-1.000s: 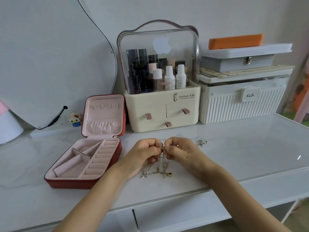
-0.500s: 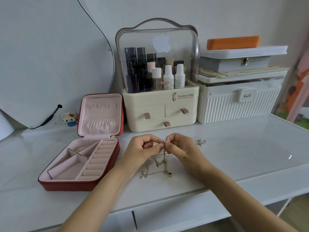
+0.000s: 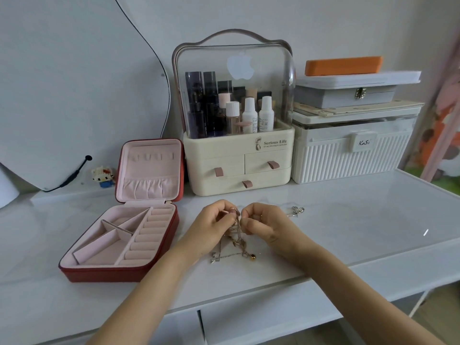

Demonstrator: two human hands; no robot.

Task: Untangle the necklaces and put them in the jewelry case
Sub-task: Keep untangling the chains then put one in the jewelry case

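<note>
Two hands of mine meet over the white tabletop (image 3: 348, 220), both curled around the same knot of necklaces (image 3: 235, 241). My left hand (image 3: 211, 227) pinches the top of the tangle with fingers bent tight, and my right hand (image 3: 263, 225) pinches it from the other side, thumb and forefinger closed on the fine chain. The two hands are nearly touching at the fingertips. From the pinch the chains hang down and spread onto the table near me, where a gold bead pendant (image 3: 252, 256) lies at the right end of the heap and a small silver charm (image 3: 213, 257) at the left end.

Left of my hands sits the red jewelry case (image 3: 119, 270), lid up, its pink lining showing ring rolls and slanted dividers; its compartments hold none of the chains. Just right of my right hand, a little farther off, lies a separate silver piece (image 3: 296, 210) on the table. At the far edge stands a cream cosmetics organizer (image 3: 239, 168) with bottles under a clear cover, and to its right a white ribbed storage box (image 3: 353, 155) with a grey box (image 3: 348, 95) and an orange case (image 3: 343, 66) stacked on top.
</note>
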